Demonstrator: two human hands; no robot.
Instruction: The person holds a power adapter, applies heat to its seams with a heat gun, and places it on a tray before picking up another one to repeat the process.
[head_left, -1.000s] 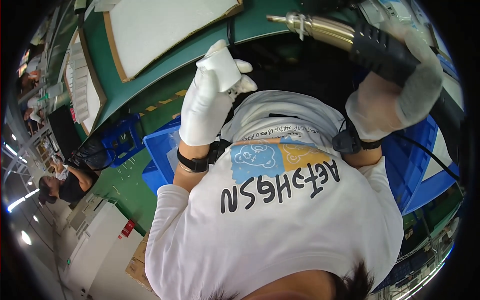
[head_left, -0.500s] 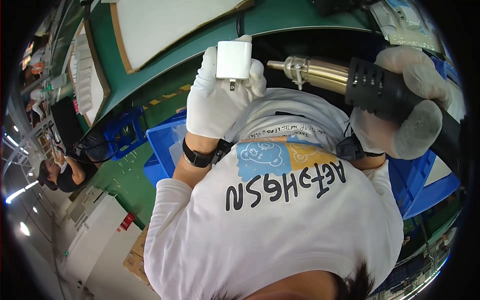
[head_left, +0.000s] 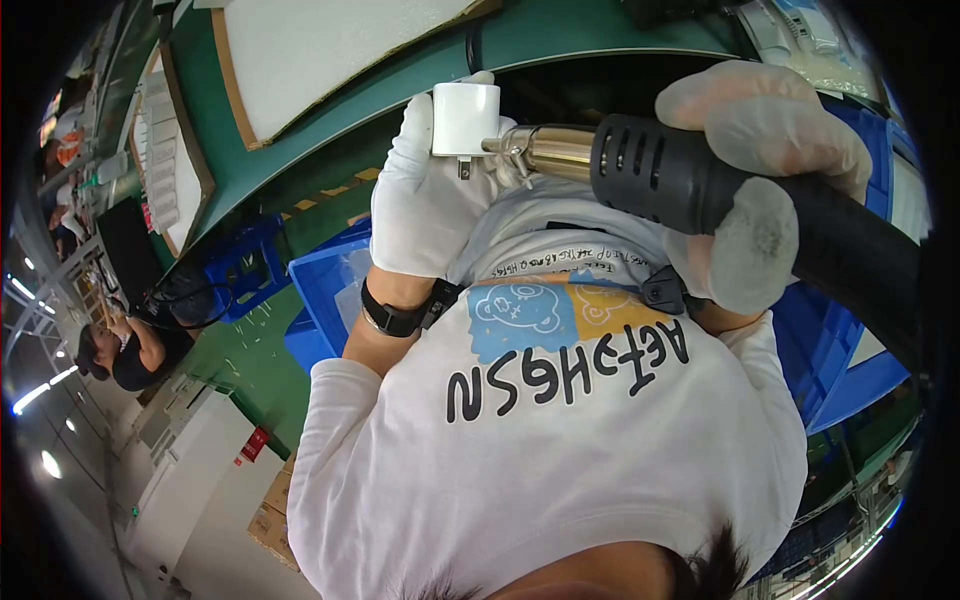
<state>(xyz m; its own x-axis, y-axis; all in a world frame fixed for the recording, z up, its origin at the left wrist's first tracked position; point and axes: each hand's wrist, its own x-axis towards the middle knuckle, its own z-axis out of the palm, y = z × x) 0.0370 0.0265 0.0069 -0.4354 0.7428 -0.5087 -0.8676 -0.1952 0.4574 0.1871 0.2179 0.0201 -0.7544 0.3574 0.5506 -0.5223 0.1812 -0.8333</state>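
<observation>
Black lettering (head_left: 568,372) is running upside down across a white shirt (head_left: 560,470) at six o'clock. At twelve, a white charger (head_left: 466,118) is sitting between the upturned left hand's (head_left: 425,215) curled, gripping fingers; the right hand (head_left: 780,130), at two, is clasping a black tool (head_left: 660,170), nozzle (head_left: 555,152) pointing toward nine.

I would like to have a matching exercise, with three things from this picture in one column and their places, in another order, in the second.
1. white plug block
2. black-handled tool
3. white board

A. on the green table
B. in the left hand
C. in the right hand

Right pairs: 1-B, 2-C, 3-A
</observation>
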